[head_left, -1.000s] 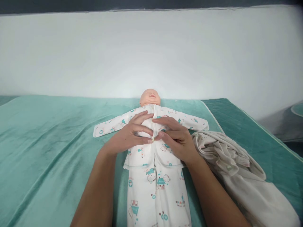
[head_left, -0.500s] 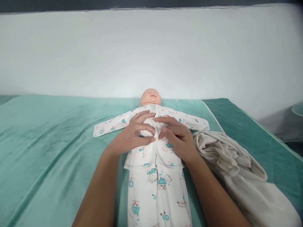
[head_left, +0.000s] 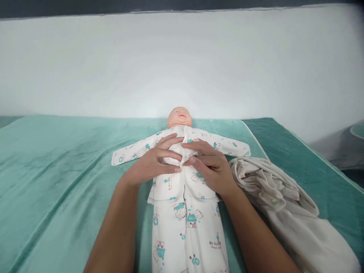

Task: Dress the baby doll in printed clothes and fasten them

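Note:
A baby doll point(head_left: 179, 116) lies on its back, head toward the wall, sleeves spread to both sides. It wears a white printed baby shirt point(head_left: 170, 185) and matching trousers point(head_left: 189, 231). Both my hands work at the shirt's front opening over the belly. My left hand point(head_left: 156, 157) pinches the placket edge between thumb and forefinger, its other fingers resting on the chest. From the other side, my right hand point(head_left: 212, 165) grips the same edge with thumb and fingers close to the left fingertips. A small fastener seems to sit between them, mostly hidden.
A light green sheet point(head_left: 57, 189) with creases covers the bed. Right of the doll lies a bunched pale cloth point(head_left: 284, 204), near my right forearm, partly over a darker green cover point(head_left: 327, 189). A white wall point(head_left: 182, 60) stands behind the doll's head.
The fingers at the placket have drawn slightly closer together, with the right fingertips nearer the left thumb. The whole view has shifted a little; the doll lies as before.

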Action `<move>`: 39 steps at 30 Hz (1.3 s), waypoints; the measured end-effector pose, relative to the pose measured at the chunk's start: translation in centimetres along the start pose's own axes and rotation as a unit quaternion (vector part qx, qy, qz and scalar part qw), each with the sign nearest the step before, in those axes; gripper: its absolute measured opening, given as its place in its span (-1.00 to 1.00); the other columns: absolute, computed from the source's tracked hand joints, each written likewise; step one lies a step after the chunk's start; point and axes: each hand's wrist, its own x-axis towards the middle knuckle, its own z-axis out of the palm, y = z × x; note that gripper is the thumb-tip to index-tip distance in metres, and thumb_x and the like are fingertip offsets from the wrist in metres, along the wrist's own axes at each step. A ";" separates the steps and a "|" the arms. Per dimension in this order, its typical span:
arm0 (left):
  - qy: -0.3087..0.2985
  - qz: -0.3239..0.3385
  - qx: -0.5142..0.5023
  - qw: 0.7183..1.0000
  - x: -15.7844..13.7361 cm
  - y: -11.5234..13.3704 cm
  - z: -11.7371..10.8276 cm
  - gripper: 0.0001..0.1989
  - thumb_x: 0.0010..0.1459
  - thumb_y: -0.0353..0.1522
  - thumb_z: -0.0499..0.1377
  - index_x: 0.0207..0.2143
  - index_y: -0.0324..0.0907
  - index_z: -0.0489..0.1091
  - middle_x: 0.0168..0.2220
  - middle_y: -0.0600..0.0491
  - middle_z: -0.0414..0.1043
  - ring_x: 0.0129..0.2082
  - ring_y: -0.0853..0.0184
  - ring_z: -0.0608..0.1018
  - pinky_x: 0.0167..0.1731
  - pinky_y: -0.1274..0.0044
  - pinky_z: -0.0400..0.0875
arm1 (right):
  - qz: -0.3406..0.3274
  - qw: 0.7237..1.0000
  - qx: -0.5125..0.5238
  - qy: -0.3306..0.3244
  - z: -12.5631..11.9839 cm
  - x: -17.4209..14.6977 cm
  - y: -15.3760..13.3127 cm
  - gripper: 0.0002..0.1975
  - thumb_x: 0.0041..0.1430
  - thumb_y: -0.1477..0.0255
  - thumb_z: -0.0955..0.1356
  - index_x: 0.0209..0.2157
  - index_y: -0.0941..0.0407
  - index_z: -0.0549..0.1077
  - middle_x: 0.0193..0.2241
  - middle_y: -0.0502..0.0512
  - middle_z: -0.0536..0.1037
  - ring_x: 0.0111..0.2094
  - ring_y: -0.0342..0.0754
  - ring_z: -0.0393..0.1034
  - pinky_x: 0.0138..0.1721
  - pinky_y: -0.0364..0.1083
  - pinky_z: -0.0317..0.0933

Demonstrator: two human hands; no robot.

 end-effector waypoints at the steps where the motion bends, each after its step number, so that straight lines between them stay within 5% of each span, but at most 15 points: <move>1: 0.000 0.003 0.002 1.000 0.0 -0.1 0.0 -0.81 0.05 -0.18 0.33 -0.25 0.05 0.59 0.37 0.21 0.09 0.44 0.12 -0.10 0.36 0.15 -0.03 | -0.005 1.000 -0.001 0.000 0.0 0.0 0.0 -0.73 0.25 0.49 0.34 -0.41 -0.06 0.64 -0.04 0.01 0.61 -0.03 0.00 0.50 0.24 0.18 0.13; 21: 0.034 0.016 0.043 0.998 0.2 0.3 0.6 -0.89 0.08 -0.21 0.30 -0.43 -0.02 0.52 0.32 0.21 0.19 0.41 0.11 0.02 0.34 0.13 0.04 | -0.008 1.000 0.014 -0.014 0.0 0.2 -0.1 -0.68 0.26 0.47 0.32 -0.52 -0.05 0.60 -0.07 -0.01 0.62 -0.07 -0.01 0.51 0.22 0.19 0.12; 28: 0.045 0.022 0.052 0.997 0.2 0.7 0.8 -0.93 0.07 -0.28 0.31 -0.44 -0.04 0.51 0.31 0.21 0.20 0.40 0.11 0.04 0.36 0.11 -0.05 | 0.053 0.997 0.059 0.014 0.1 0.0 -0.3 -0.66 0.30 0.40 0.31 -0.56 -0.02 0.55 -0.09 -0.03 0.63 -0.03 0.00 0.49 0.29 0.19 0.04; 33: 0.046 0.032 0.022 0.998 0.1 0.9 0.9 -0.90 0.14 -0.23 0.27 -0.38 0.02 0.57 0.30 0.19 0.24 0.40 0.12 0.06 0.31 0.13 0.10 | 0.091 0.991 0.088 0.047 0.1 0.0 -0.1 -0.76 0.31 0.37 0.30 -0.40 0.00 0.57 -0.08 0.04 0.60 0.02 0.01 0.44 0.15 0.12 0.21; 39: 0.056 0.069 0.124 0.988 0.5 1.1 1.6 -0.80 0.27 -0.26 0.12 -0.16 0.07 0.54 0.33 0.18 0.18 0.38 0.18 0.09 0.36 0.13 -0.06 | 0.115 0.988 0.087 0.051 0.2 0.3 0.1 -0.83 0.21 0.36 0.38 -0.13 -0.03 0.45 0.06 0.08 0.45 0.17 0.01 0.29 0.22 0.10 0.15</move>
